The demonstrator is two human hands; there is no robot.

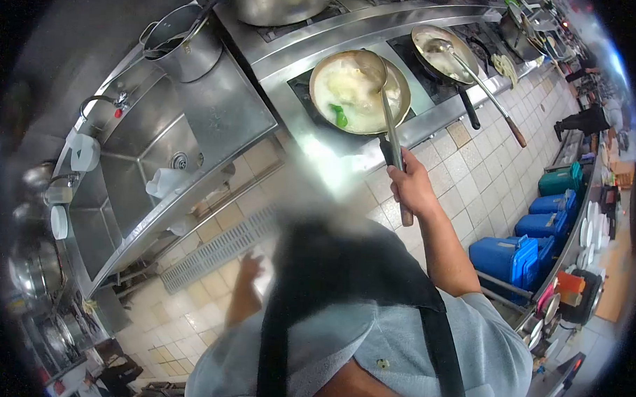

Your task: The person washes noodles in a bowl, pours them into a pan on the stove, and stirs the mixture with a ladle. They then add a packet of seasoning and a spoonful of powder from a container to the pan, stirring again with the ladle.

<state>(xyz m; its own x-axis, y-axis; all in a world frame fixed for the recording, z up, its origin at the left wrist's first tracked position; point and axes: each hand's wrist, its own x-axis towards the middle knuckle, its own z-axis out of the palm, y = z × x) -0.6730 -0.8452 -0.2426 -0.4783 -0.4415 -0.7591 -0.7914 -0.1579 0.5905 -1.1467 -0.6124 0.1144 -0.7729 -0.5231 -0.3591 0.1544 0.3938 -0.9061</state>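
My right hand (412,182) is closed around the long metal handle of a ladle (389,115). The ladle's bowl rests in a frying pan (405,110) on the stove, in a pale, bubbling liquid (346,87) with a green piece of vegetable (339,116) near the front. The pan's black handle passes under the ladle, close to my fingers. Low by my side, my left hand (250,270) is blurred; a white patch shows beside it, and I cannot make out whether it holds anything.
To the right, a second pan (423,34) holds another ladle (484,85), whose handle juts past the stove edge. A tall pot (190,57) stands beside the metal sink (134,139) on the left. Blue bins (501,261) line the right side, where another person (588,118) stands farther off.
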